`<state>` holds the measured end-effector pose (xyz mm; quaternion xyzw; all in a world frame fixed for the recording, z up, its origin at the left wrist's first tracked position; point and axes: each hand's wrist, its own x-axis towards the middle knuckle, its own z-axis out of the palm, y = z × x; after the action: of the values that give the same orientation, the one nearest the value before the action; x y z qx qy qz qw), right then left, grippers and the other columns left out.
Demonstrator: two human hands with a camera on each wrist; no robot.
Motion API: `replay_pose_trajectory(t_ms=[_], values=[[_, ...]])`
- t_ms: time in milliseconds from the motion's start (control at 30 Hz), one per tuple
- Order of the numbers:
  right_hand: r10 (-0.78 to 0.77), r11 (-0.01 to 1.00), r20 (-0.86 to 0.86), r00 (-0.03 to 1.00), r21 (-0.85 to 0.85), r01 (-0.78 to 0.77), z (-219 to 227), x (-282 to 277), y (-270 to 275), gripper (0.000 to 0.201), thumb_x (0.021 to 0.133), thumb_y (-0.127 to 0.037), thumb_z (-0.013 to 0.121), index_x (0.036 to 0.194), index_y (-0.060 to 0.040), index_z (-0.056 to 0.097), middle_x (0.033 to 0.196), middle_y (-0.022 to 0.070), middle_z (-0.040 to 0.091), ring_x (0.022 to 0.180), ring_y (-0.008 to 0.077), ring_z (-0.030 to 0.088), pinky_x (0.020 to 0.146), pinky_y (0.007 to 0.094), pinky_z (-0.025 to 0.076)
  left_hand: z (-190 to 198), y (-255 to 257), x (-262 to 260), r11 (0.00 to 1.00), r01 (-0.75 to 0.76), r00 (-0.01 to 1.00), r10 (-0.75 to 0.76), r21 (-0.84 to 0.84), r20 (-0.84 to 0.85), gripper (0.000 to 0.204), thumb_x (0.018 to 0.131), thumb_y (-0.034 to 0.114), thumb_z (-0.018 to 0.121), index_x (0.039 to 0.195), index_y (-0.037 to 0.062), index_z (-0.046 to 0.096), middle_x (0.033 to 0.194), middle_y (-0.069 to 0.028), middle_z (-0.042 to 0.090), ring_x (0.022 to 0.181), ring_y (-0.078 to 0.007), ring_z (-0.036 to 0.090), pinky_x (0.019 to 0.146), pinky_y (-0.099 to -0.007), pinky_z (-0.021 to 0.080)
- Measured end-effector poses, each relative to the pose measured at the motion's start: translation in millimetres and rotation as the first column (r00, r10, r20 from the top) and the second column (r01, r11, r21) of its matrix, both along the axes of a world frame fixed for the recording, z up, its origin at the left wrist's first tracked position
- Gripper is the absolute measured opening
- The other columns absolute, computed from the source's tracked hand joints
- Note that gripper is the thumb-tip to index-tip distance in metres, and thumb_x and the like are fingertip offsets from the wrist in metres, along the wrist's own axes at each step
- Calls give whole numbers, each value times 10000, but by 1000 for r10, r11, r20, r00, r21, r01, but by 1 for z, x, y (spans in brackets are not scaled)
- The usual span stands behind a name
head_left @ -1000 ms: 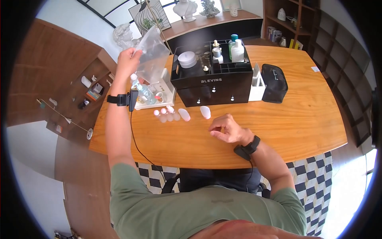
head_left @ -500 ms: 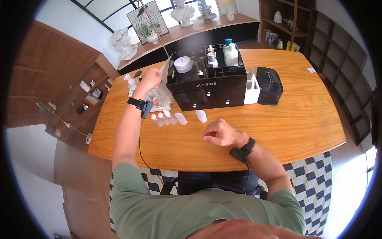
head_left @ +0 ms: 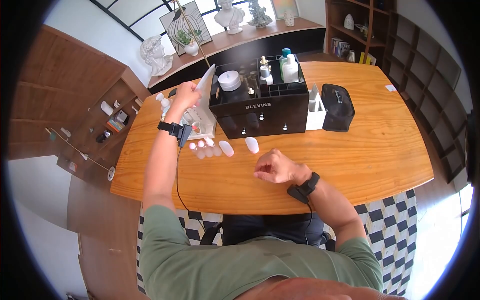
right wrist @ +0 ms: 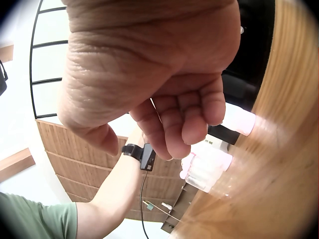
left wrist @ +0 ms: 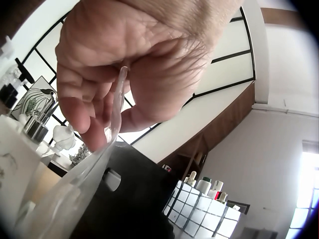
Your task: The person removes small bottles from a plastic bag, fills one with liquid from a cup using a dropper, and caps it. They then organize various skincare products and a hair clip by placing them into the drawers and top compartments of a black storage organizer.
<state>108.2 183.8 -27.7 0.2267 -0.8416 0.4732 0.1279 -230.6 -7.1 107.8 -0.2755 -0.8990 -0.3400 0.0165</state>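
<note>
The left hand [head_left: 186, 96] pinches the edge of a translucent, frosted plastic sheet or container [head_left: 206, 78] beside the left side of the black organizer [head_left: 265, 117]. In the left wrist view the left hand [left wrist: 129, 64] has the thin clear edge [left wrist: 118, 99] between thumb and fingers; what lies behind is partly hidden. Over the table, in front of the organizer, the right hand [head_left: 275, 167] hangs loosely curled and holds nothing. The right wrist view shows its relaxed fingers [right wrist: 174, 124], with small pink-tinted bottles [right wrist: 204, 169] beyond them.
Small bottles with pinkish caps [head_left: 201, 144] and two oval white items [head_left: 226, 148] stand or lie in front. A white tray [head_left: 207, 134] with bottles is at the left. Right of the organizer are a white holder [head_left: 315, 120] and a black mesh pouch [head_left: 339, 108].
The left hand has moved right and lowered the translucent piece from above the tray to the organizer's left side. The right hand has barely moved. The head view has shifted slightly.
</note>
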Motion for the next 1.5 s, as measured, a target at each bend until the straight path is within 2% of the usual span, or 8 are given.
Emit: replay_pose_trajectory(t_ms=[167,267,500,667,767,867,1267,1500], values=[[10,1000,13,1000,15,-10,1,1,-2,228,871,-236,753,828,-12,762,696,154,701,634,297,681,605,383,530,-25,8,-2,987,70,994,-58,-142,89,108,873,64,650,885,-30,702,775,-156,730,646,-247,762,536,-349,589],[17,1000,44,999,24,-18,-1,0,-2,226,871,-237,750,828,-15,764,698,155,703,637,302,683,612,387,533,-30,12,14,960,39,995,-62,-278,-75,155,887,53,586,869,-59,691,760,-208,725,649,-285,765,519,-380,590],[26,999,-14,1000,46,-25,-6,-4,-1,166,850,-151,761,836,14,751,685,125,688,585,233,661,561,325,515,-22,12,9,987,-11,999,17,-162,35,158,946,116,558,945,-25,630,804,-149,698,605,-280,746,431,-342,549],[45,998,-36,998,47,-44,-7,-5,-3,168,848,-153,766,834,13,750,688,125,689,591,233,663,565,324,515,-27,10,32,926,-60,998,59,-373,-14,257,765,88,717,1004,-6,711,923,-178,755,698,-278,765,599,-360,611],[33,999,-33,999,43,-31,-6,-4,-2,158,842,-147,771,835,10,753,690,126,689,591,234,663,566,322,516,-38,6,22,903,-56,997,28,-426,-73,305,763,151,740,1024,-6,720,941,-196,758,750,-312,765,690,-378,608],[2,997,75,997,71,-7,0,-2,-3,196,851,-217,754,817,-25,767,741,164,724,694,357,702,668,421,562,-27,4,34,907,-73,997,59,-415,-48,375,761,211,756,1067,-3,722,962,-219,756,827,-341,762,772,-401,592],[18,997,55,998,70,-22,-1,-5,-4,136,827,-160,749,807,-26,763,739,167,720,701,364,699,666,421,562,-36,-16,25,917,-105,977,24,-384,-211,556,766,427,810,1074,-27,717,1063,-248,739,1048,-355,719,909,-419,547],[6,997,40,999,72,-9,2,-5,-2,136,830,-158,740,798,-27,744,730,180,703,687,372,685,643,428,550,-48,-23,10,936,-112,972,32,-335,-235,543,770,422,820,1053,-35,740,1015,-239,749,988,-350,732,878,-412,558]])
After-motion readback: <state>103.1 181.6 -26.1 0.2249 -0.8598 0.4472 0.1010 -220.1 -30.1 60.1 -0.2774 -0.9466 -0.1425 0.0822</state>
